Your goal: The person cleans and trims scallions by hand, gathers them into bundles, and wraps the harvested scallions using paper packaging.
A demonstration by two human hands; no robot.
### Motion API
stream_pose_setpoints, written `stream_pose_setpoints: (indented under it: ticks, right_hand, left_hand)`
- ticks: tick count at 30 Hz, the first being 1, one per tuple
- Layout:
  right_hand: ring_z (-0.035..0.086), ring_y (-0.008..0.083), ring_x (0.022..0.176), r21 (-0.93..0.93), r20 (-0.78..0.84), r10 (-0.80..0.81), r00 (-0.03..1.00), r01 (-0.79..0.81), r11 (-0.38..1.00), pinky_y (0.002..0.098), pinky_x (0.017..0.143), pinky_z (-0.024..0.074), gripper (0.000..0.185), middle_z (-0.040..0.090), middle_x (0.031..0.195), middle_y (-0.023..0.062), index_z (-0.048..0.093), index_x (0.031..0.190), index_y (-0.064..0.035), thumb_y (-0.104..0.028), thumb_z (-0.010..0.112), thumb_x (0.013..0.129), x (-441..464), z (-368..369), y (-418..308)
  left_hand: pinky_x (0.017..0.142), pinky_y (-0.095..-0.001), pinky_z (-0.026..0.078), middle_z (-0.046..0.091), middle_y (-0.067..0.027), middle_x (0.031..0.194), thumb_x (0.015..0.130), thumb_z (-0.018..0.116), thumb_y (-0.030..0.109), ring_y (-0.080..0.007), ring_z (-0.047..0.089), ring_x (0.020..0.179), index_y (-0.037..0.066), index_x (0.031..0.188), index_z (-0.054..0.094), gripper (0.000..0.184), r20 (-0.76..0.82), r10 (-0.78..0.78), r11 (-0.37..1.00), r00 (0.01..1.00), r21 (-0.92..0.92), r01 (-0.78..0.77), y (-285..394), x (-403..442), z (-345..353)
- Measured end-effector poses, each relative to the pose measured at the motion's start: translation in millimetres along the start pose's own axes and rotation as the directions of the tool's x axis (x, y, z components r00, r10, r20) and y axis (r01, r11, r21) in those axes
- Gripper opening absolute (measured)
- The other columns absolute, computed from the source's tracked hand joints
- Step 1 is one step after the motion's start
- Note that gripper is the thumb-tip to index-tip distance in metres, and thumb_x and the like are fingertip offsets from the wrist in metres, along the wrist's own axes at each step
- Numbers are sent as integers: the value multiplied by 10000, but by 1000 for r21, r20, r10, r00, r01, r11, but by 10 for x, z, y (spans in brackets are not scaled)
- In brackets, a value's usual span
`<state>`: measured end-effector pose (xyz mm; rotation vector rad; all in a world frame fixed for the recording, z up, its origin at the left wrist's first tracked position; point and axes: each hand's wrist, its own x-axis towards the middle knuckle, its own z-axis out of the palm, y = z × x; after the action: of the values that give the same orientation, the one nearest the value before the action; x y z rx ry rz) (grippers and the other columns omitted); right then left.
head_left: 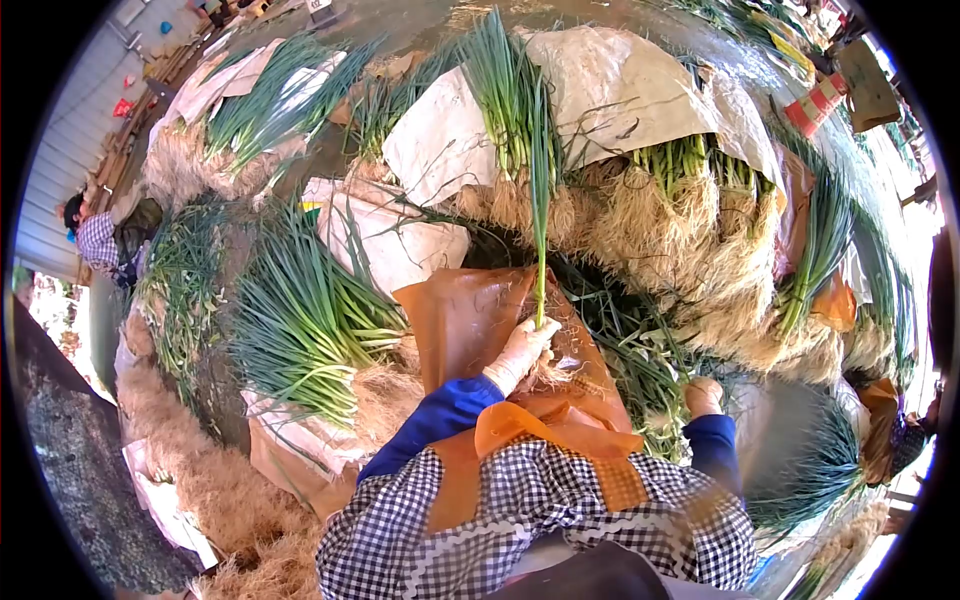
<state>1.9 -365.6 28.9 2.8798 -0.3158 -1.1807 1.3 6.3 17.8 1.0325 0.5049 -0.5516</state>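
Note:
My left hand (522, 355), in a pale glove, is closed around the lower stem of a green onion (541, 260). The stalk stands upright, leaves pointing away from me, its pale roots (556, 372) hanging beside my fingers over the orange apron (465, 315). Out to the right, my right hand (703, 397), also gloved, looks curled above loose stripped leaves (650, 370); whether anything is in its fingers I cannot make out. To the left of my left hand lies a fanned pile of green onions (310, 320), white stems and roots toward me.
Ahead stand rooted bundles (680, 200) partly under a beige sheet (620, 90). Another pile (260, 120) lies at the far left. A root heap (220, 480) runs along the near left. One person (100, 240) sits at left, another (905, 440) at right, beside more onions (820, 470).

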Motion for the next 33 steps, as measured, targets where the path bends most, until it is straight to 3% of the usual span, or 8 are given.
stream_pose_setpoints:
  ticks: [6,13,18,23,25,27,29,33]
  right_hand:
    - [579,213,794,663,-296,-455,840,523,535,322,713,464,513,630,962,113,558,1169,-76,-492,492,876,-453,-638,-2044]
    - [344,57,370,825,-232,-833,501,-353,-442,191,321,281,476,452,572,-37,570,931,-72,-526,428,908,120,-203,-2946]
    - [464,33,565,721,-605,-319,729,672,167,183,503,366,126,570,640,-27,641,806,-27,-118,593,880,-216,-269,-2873]
    - [482,56,557,717,-489,-610,624,685,126,221,483,377,162,588,661,-27,645,744,-48,-96,575,882,-807,-322,-1968]
    - [637,203,716,866,-121,-524,843,348,360,323,629,479,274,669,811,110,667,930,-41,-296,597,857,-572,-350,-1393]
    - [646,259,783,274,-41,-520,853,510,815,345,667,488,408,672,865,113,668,995,-86,-444,536,852,-35,-204,-789]
    - [646,281,848,-417,217,-487,846,531,738,366,708,491,492,670,879,122,655,1049,-119,-530,475,847,-103,-518,-1021]
    - [617,194,687,388,-473,-689,550,831,397,292,637,481,259,626,733,109,639,886,-76,-322,659,808,-493,-1008,-2335]
  left_hand:
    - [650,-283,491,495,-55,893,854,503,63,-170,574,743,41,1173,440,326,115,153,988,982,-28,-150,-172,-150,99]
    - [441,-192,351,423,1,686,948,441,248,-74,386,483,91,1084,548,234,470,172,584,866,-756,294,71,-418,25]
    - [368,-204,288,415,30,566,904,370,574,-76,354,418,107,999,553,510,-105,-69,900,992,-436,17,-38,-337,-3]
    - [353,-232,313,431,-7,564,901,357,581,-80,330,367,35,1119,518,609,382,81,523,921,-802,287,47,13,-408]
    - [350,-237,314,443,-9,563,880,342,624,-87,340,367,47,1242,457,690,443,137,555,886,-775,302,84,74,-542]
    - [349,-225,311,445,-5,561,861,333,654,-80,348,373,63,1316,393,749,303,143,717,942,-688,113,205,7,-539]
    - [350,-206,307,454,-3,573,853,319,672,-71,358,380,64,1318,390,769,264,181,797,947,-604,17,320,-29,-458]
    - [393,-165,328,490,54,663,848,287,695,-37,428,496,124,1304,424,743,-88,172,950,981,-248,-189,364,-78,-159]
